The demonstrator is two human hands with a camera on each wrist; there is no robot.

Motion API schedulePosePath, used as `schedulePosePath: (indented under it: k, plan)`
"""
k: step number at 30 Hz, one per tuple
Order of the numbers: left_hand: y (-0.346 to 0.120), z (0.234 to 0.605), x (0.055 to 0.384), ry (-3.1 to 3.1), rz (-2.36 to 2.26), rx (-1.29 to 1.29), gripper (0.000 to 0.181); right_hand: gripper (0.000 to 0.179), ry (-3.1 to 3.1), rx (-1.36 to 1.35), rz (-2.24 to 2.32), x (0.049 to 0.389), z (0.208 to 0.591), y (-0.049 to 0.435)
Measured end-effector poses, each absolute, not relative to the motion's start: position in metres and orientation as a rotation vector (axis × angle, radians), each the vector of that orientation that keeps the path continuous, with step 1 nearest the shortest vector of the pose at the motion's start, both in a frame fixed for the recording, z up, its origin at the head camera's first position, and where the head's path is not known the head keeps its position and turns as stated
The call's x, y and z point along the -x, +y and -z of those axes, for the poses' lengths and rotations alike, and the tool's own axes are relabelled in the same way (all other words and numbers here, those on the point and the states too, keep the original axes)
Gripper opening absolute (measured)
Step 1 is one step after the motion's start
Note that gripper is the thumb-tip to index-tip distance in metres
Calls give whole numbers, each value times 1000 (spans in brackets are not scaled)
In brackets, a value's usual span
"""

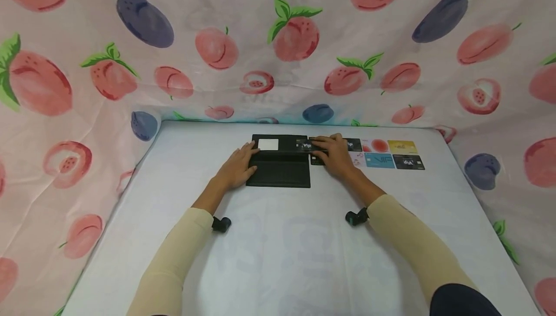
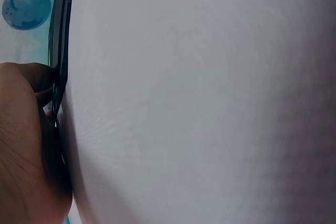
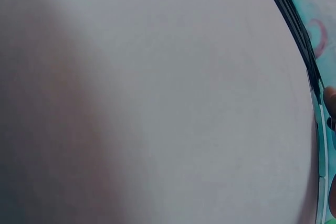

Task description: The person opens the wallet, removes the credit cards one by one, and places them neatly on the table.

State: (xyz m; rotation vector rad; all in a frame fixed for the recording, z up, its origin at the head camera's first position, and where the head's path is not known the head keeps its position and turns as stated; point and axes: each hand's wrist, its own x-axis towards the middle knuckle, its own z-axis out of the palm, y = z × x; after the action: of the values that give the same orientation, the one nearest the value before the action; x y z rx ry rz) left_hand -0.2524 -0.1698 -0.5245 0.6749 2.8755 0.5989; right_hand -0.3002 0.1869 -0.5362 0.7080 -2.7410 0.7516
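Observation:
A black wallet [image 1: 278, 173] lies spread on the white table, with a white window on its upper left panel. My left hand [image 1: 236, 165] grips the wallet's left edge, thumb over the lower panel and fingers by the upper one. In the left wrist view, the left hand [image 2: 23, 140] is at the wallet's dark edge [image 2: 63, 30]. My right hand [image 1: 335, 156] holds a black card [image 1: 305, 145] marked "Vip" over the wallet's upper right end. The right wrist view catches only fingertips [image 3: 329, 98] beside the wallet's edge [image 3: 294, 19].
Right of the wallet, several cards lie in two rows, among them a gold card [image 1: 402, 147], a blue card [image 1: 379, 160] and a black card [image 1: 409, 162]; the right hand covers some. A fruit-print cloth [image 1: 260, 31] hangs behind the table [image 1: 278, 248].

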Motion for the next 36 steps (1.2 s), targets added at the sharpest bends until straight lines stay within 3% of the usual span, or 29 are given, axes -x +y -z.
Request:
schedulePosePath:
  k: [36]
  plan:
    - [-171,529,256,2885,-557,-690,63,38,-2739,-677,-783,275,540,221]
